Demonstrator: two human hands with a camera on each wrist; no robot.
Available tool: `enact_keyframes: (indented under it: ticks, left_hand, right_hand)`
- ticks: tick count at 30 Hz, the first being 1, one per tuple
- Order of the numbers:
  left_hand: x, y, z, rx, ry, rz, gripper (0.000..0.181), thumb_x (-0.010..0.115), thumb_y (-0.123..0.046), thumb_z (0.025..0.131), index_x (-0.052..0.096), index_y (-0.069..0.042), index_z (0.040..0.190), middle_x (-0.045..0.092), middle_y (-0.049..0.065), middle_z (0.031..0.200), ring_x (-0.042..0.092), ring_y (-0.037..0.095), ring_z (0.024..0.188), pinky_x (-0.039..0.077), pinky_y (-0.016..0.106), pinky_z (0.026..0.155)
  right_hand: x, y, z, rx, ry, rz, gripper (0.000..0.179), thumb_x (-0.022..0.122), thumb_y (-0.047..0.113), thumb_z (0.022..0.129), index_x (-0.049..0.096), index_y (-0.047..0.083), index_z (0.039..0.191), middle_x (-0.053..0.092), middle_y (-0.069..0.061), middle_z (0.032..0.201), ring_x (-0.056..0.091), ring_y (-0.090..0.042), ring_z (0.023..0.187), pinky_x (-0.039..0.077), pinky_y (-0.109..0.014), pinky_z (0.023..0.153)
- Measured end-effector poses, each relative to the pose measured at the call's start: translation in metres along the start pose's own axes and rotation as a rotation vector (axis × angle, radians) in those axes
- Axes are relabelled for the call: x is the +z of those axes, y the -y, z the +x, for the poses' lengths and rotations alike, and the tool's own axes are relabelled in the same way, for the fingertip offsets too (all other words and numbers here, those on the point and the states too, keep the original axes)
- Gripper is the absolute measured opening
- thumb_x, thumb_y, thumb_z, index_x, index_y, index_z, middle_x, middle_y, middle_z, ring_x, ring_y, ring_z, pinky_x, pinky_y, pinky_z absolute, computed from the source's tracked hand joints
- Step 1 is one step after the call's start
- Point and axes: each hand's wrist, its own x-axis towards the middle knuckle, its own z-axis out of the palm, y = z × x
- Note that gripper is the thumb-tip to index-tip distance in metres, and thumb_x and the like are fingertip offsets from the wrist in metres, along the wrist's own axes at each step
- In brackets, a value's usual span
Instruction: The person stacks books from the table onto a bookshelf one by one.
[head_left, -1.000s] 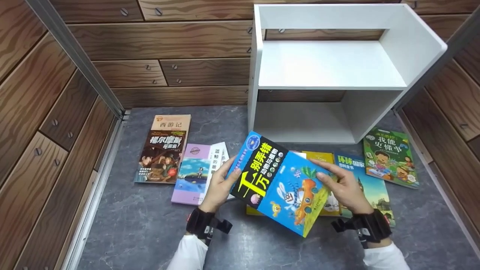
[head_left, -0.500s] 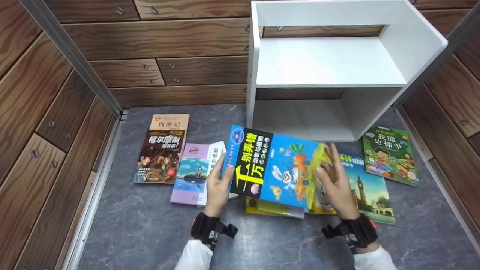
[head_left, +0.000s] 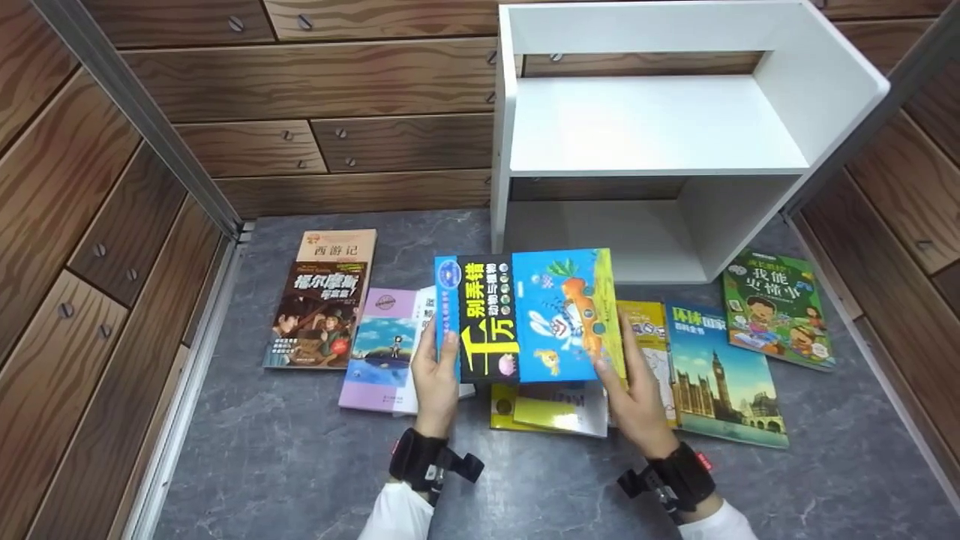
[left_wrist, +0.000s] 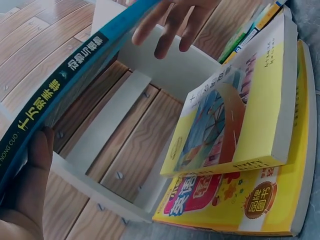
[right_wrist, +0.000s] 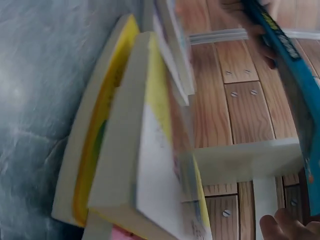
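Observation:
A blue picture book point(head_left: 559, 315) with a black band, yellow lettering and a rabbit in a carrot car is held level above the floor in the head view. My left hand point(head_left: 436, 390) grips its left edge, thumb on the cover. At the right edge my right hand point(head_left: 641, 401) pinches it, thumb on top and fingers partly hidden behind. In the left wrist view the spine point(left_wrist: 60, 75) faces the camera. Below the held book lie a yellow-and-white book point(head_left: 562, 411) and a yellow book point(head_left: 502, 416) under it.
A white two-tier shelf point(head_left: 660, 124) stands behind. To the left lie a brown book point(head_left: 319, 315), a beige book point(head_left: 337, 244) and a purple-edged book point(head_left: 382, 345). Rightward are a yellow book point(head_left: 649, 322), a castle-cover book point(head_left: 727, 375) and a green book point(head_left: 776, 307).
The blue book has turned from tilted to nearly straight and shifted left. My right hand loosened from its edge, moved left and took hold of it again; the left hand kept its grip.

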Motion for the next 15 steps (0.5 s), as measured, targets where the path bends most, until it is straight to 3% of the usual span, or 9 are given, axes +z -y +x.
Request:
enact_keyframes:
  ticks: [4,9,11,15]
  left_hand:
    - [0.0,0.001,0.0,0.003,-0.014,0.026,0.051,0.049,-0.005,0.108,0.035,0.011,0.155,0.046,0.03,0.154,0.047,0.041,0.142,0.043,0.038,0.117]
    - [0.0,-0.001,0.0,0.053,-0.012,0.049,0.054,0.05,-0.005,0.108,0.031,0.008,0.157,0.038,0.027,0.161,0.043,0.04,0.146,0.044,0.036,0.115]
    - [0.001,-0.002,-0.001,0.078,0.008,0.077,0.056,0.05,-0.004,0.108,0.029,0.008,0.158,0.033,0.026,0.164,0.038,0.04,0.149,0.041,0.037,0.117]
    - [0.003,-0.008,-0.003,0.106,0.077,0.13,0.059,0.05,-0.004,0.108,0.025,0.009,0.16,0.029,0.026,0.166,0.03,0.038,0.153,0.031,0.038,0.123]
  right_hand:
    - [0.003,0.0,-0.002,-0.01,0.004,-0.12,0.077,0.054,-0.001,0.105,0.01,0.01,0.167,0.019,-0.019,0.171,0.032,-0.035,0.15,0.028,-0.021,0.121]
    - [0.0,0.002,-0.003,0.047,0.04,-0.234,0.101,0.076,0.011,0.095,0.007,0.014,0.168,0.019,-0.02,0.171,0.037,-0.04,0.147,0.032,-0.051,0.122]
    - [-0.003,0.003,-0.003,0.065,0.051,-0.25,0.112,0.084,0.014,0.088,0.006,0.015,0.168,0.018,-0.02,0.171,0.036,-0.041,0.148,0.033,-0.057,0.119]
    - [-0.009,0.004,-0.002,0.051,0.03,-0.296,0.12,0.091,0.013,0.08,0.009,0.011,0.168,0.024,-0.02,0.169,0.039,-0.04,0.146,0.035,-0.041,0.12]
